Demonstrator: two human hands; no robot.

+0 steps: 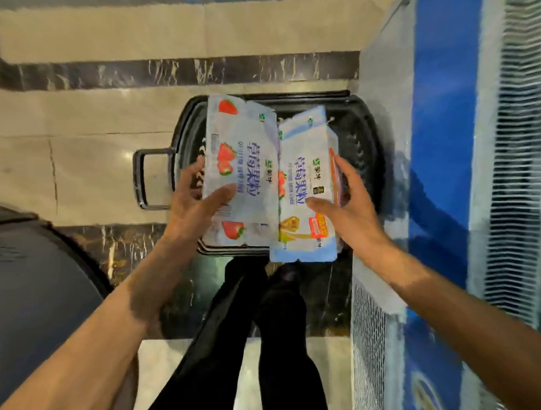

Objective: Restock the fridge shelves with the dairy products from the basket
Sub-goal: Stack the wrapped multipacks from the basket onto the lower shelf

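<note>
We are observing our left hand gripping a white-and-blue strawberry-printed cardboard multipack, thumb across its face and fingers behind. Our right hand is clasping a second such pack by its edge. Both packs are touching side by side above the black plastic basket, which is sitting on the tiled floor beside the blue fridge base.

Reaching down, left hand grips the left pack, right hand the right pack.

I was in a shop: shopping basket and yogurt packs over polished floor tiles, blue chiller cabinet on the right.
</note>
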